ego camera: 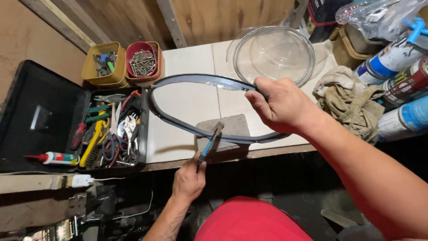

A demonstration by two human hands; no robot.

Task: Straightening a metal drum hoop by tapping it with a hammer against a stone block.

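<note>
My right hand [281, 105] grips the far right side of a thin dark oval metal ring [191, 81], holding it just above the white bench top [187, 102]. The near side of the ring crosses over a grey stone block [232, 126] near the bench's front edge. My left hand [189, 180] is below the bench edge and holds a blue-handled hand tool [208, 145] whose tip points up at the ring where it lies on the block.
An open black toolbox [40, 120] with pliers and screwdrivers [111, 134] sits at left, behind it a yellow tub [103, 64] and a red tub of screws [142, 61]. A clear round lid [273, 53] lies at back, a rag [352, 100] and spray cans [401, 85] at right.
</note>
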